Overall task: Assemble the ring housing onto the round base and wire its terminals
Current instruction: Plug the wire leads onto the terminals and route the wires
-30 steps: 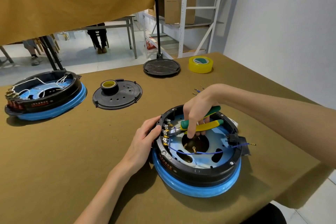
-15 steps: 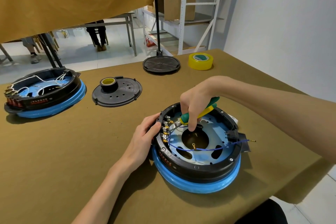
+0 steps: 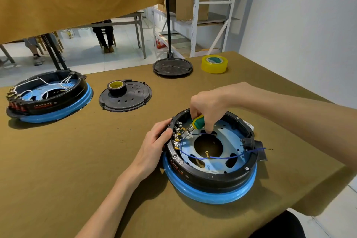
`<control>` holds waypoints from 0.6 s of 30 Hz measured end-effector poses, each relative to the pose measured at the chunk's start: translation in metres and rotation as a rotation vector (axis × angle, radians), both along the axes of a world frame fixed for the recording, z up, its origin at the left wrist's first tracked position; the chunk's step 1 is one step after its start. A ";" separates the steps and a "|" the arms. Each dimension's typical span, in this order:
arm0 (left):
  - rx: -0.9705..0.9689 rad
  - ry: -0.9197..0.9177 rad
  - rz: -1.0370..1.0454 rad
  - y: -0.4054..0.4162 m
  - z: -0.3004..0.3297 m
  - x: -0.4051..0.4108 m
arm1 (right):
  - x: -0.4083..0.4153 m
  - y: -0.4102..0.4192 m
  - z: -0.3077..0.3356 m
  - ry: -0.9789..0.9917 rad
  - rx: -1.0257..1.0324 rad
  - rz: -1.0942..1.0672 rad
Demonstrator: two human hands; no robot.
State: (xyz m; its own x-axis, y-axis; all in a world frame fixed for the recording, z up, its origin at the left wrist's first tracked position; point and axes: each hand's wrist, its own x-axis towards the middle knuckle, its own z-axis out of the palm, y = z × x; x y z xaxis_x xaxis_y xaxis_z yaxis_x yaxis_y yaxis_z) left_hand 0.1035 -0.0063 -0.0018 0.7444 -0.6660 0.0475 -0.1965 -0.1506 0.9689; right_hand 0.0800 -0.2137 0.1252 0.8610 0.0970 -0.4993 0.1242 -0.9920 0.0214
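Observation:
A black ring housing (image 3: 212, 177) sits on a round blue base (image 3: 210, 195) near the table's front right. A row of metal terminals (image 3: 177, 135) lines the housing's inner left wall. A blue wire (image 3: 218, 157) runs from them across the opening to the right connector. My right hand (image 3: 208, 106) grips green-and-yellow pliers (image 3: 197, 122), whose jaws pinch a wire end beside the terminals. My left hand (image 3: 154, 147) holds the housing's left rim, thumb on top.
A second housing on a blue base (image 3: 48, 98), with white wires, stands at far left. A black lid (image 3: 125, 95) carries a small tape roll (image 3: 116, 86). A black stand base (image 3: 172, 67) and yellow tape (image 3: 214, 63) sit at the back. The table edge is close on the right.
My right hand has swung the pliers upright and moved their jaws left toward the terminals. The left hand has stayed on the rim.

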 end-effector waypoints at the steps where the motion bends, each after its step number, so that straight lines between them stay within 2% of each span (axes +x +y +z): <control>1: 0.001 -0.002 -0.001 0.000 0.000 0.000 | -0.001 0.000 -0.001 -0.004 0.006 0.004; 12: -0.002 -0.025 -0.007 0.000 -0.006 0.002 | -0.002 0.007 -0.001 -0.035 0.008 0.004; 18: 0.073 -0.140 -0.006 -0.002 -0.010 0.004 | -0.003 0.007 -0.003 -0.050 0.026 0.011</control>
